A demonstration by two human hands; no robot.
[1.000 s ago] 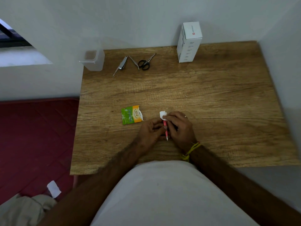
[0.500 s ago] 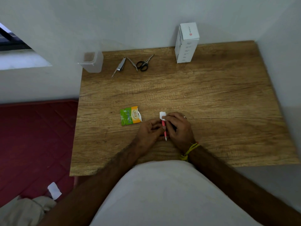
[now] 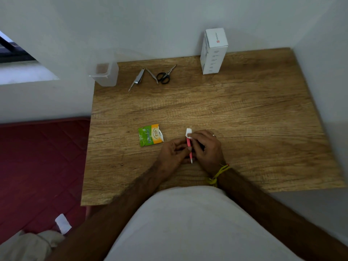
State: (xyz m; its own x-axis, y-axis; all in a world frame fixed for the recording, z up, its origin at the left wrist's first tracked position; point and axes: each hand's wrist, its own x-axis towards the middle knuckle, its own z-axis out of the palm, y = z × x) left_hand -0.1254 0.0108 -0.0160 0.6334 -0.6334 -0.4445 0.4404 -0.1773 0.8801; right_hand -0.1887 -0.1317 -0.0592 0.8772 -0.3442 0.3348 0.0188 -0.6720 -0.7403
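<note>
Near the middle of the wooden surface point(image 3: 244, 110), the left hand point(image 3: 174, 152) has its grip clamped on a slim pink plastic stick point(image 3: 188, 146) to steady it. The right hand point(image 3: 208, 149) pinches a small white wipe point(image 3: 188, 132) round its far tip, apparently to clean it. A torn green-and-orange sachet point(image 3: 150, 135) lies just left.

The table point(image 3: 244, 119) is matt, grained wood. Upper centre, the nail clipper point(image 3: 138, 79) and scissors point(image 3: 165, 76) glint as bare metal. The upper-left container point(image 3: 106, 75) is cloudy plastic, and the box point(image 3: 213, 51) is matt card. The sachet point(image 3: 150, 135) looks glossy, the pink stick point(image 3: 189, 147) smooth, the white scrap point(image 3: 188, 132) papery.
</note>
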